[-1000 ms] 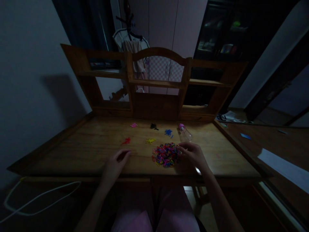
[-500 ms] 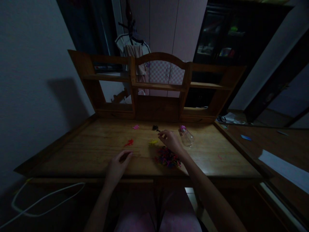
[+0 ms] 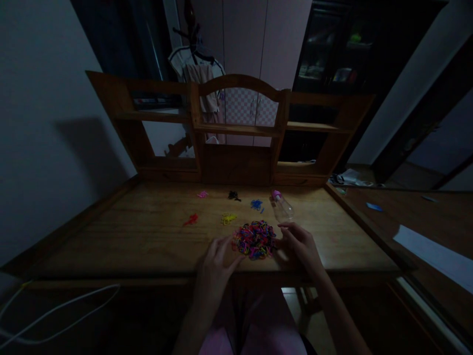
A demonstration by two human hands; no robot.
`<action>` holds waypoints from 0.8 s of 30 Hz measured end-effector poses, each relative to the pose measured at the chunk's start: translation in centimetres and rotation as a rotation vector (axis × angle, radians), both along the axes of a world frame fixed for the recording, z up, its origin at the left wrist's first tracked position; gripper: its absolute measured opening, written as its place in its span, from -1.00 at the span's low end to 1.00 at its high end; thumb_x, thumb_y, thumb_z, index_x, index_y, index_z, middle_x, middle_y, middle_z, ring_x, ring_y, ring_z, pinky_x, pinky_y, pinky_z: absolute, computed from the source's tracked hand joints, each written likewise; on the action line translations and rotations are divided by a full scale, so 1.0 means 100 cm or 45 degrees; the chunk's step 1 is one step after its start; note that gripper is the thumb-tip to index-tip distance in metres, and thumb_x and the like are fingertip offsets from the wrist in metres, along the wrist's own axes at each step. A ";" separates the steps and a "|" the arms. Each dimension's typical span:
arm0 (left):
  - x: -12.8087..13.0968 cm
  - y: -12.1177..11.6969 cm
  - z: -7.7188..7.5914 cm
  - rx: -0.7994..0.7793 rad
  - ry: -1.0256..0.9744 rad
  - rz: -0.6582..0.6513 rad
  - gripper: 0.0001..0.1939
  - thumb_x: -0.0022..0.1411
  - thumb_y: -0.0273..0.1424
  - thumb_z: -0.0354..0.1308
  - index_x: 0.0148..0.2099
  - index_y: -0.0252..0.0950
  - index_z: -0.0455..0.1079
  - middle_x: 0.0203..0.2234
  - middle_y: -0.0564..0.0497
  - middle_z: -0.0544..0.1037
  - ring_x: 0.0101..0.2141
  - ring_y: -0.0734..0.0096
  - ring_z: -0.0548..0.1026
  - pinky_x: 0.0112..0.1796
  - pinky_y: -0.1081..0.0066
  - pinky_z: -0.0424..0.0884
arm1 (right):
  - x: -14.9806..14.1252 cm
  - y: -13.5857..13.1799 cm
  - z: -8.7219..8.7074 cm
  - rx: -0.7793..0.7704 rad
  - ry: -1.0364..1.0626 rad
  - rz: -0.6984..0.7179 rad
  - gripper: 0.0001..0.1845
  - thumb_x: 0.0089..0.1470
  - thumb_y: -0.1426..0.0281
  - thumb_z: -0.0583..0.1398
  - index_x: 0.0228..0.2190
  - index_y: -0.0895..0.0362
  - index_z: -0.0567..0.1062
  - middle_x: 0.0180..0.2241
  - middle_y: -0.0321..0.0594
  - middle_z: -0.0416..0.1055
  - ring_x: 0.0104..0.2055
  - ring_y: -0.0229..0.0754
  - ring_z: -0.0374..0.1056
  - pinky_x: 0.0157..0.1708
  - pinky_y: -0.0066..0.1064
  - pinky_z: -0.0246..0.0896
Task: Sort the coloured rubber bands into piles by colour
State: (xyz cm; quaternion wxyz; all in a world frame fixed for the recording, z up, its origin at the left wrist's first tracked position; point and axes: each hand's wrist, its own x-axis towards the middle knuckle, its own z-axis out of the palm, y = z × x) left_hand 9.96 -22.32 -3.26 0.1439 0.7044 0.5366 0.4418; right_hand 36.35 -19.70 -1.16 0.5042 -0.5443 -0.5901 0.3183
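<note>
Rearward, a transparent bottle (image 3: 285,208), blue bands (image 3: 256,204) and yellow bands (image 3: 228,218) lie beyond the tangled, multicolored band pile (image 3: 255,240) near the front of the desk (image 3: 129,236). Left hand (image 3: 214,264): spread beside pile; right hand (image 3: 302,245): narrowed, grip indeterminate.

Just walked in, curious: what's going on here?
A person's left hand and right hand flank a mixed pile of small bands on the desk; whether either touches it is unclear. Farther back lie a red heap, a yellow heap, a pink heap, a black heap and, beside a bottle, a blue heap.
</note>
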 end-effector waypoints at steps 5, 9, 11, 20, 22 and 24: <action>0.003 0.004 0.000 -0.057 0.110 -0.033 -0.52 0.11 -0.34 0.30 0.09 -0.08 0.34 -0.07 -0.01 0.42 -0.05 0.25 0.46 0.00 0.26 0.39 | 0.003 0.002 -0.003 -0.019 0.073 -0.015 -0.59 0.12 0.07 0.15 -0.21 0.14 0.52 -0.59 -0.33 0.30 -0.57 -0.26 0.23 -0.58 -0.46 0.11; 0.012 0.002 0.005 -0.084 0.089 -0.077 -0.68 0.15 -0.38 0.26 -0.02 -0.11 0.40 -0.16 0.00 0.42 -0.15 0.29 0.48 -0.09 0.33 0.43 | 0.004 -0.002 -0.004 0.006 0.054 -0.038 -0.61 0.14 0.10 0.15 -0.22 0.15 0.53 -0.53 -0.27 0.36 -0.50 -0.23 0.27 -0.50 -0.44 0.17; 0.018 0.001 0.006 -0.098 0.048 -0.085 -0.75 0.17 -0.41 0.24 -0.08 -0.13 0.42 -0.20 0.01 0.43 -0.19 0.32 0.49 -0.14 0.36 0.44 | 0.004 -0.003 -0.004 0.009 0.035 -0.041 -0.63 0.15 0.12 0.14 -0.22 0.15 0.53 -0.53 -0.27 0.36 -0.49 -0.22 0.28 -0.48 -0.44 0.18; 0.028 0.012 0.010 -0.330 -0.016 -0.126 -0.90 0.15 -0.48 0.20 -0.23 -0.26 0.43 -0.35 0.02 0.49 -0.37 0.38 0.46 -0.33 0.42 0.37 | 0.005 -0.004 -0.003 0.011 0.066 -0.061 -0.68 0.15 0.17 0.16 -0.25 0.15 0.53 -0.51 -0.28 0.37 -0.47 -0.25 0.27 -0.46 -0.46 0.14; 0.027 0.014 0.010 -0.358 -0.028 -0.131 -0.87 0.13 -0.49 0.20 -0.22 -0.26 0.43 -0.34 0.02 0.47 -0.39 0.41 0.44 -0.33 0.43 0.36 | 0.005 -0.004 -0.003 0.023 0.075 -0.049 -0.68 0.15 0.17 0.16 -0.25 0.15 0.54 -0.52 -0.29 0.35 -0.48 -0.26 0.26 -0.46 -0.45 0.13; 0.026 0.017 0.010 -0.385 -0.031 -0.151 -0.90 0.12 -0.49 0.20 -0.25 -0.27 0.43 -0.36 0.02 0.45 -0.41 0.43 0.42 -0.35 0.44 0.34 | 0.005 -0.004 -0.003 0.036 0.082 -0.041 -0.69 0.15 0.18 0.16 -0.24 0.15 0.54 -0.52 -0.30 0.35 -0.48 -0.26 0.26 -0.46 -0.45 0.13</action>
